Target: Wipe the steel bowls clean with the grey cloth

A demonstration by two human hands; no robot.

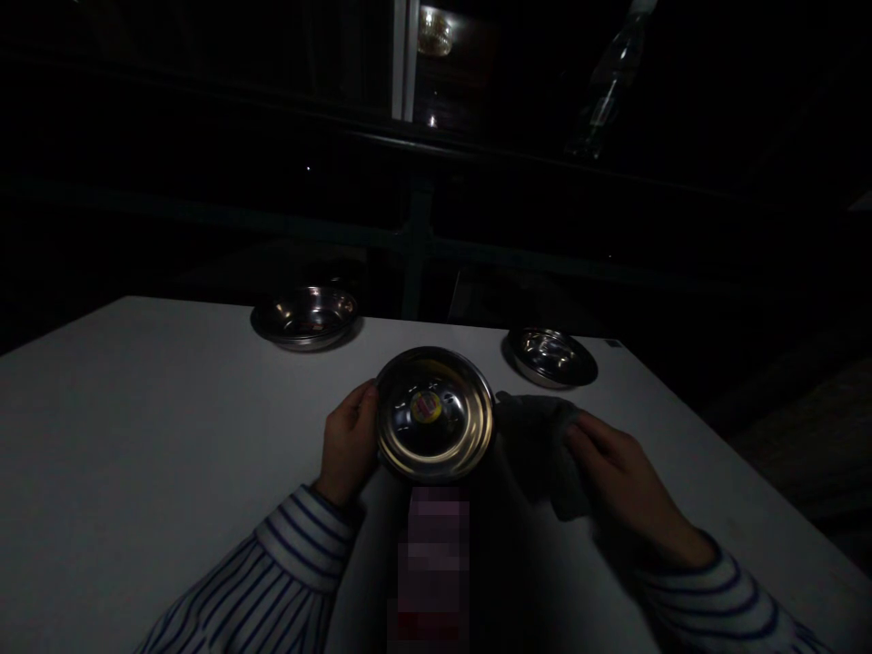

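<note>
The left hand (346, 445) grips the rim of a shiny metal bowl (436, 445) set between both hands, while the right hand (627, 477) pinches a dark cloth (541, 445) close by the bowl's near rim; whether they touch is unclear. A firm left hold should stop the bowl twisting, and gathering the cloth's loose hanging end would likely improve control.

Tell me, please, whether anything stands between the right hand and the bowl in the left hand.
Only the dark cloth, held in the right hand, hangs between it and the shiny bowl; whether cloth and bowl touch is unclear. Nothing else visible stands in that gap.
</note>
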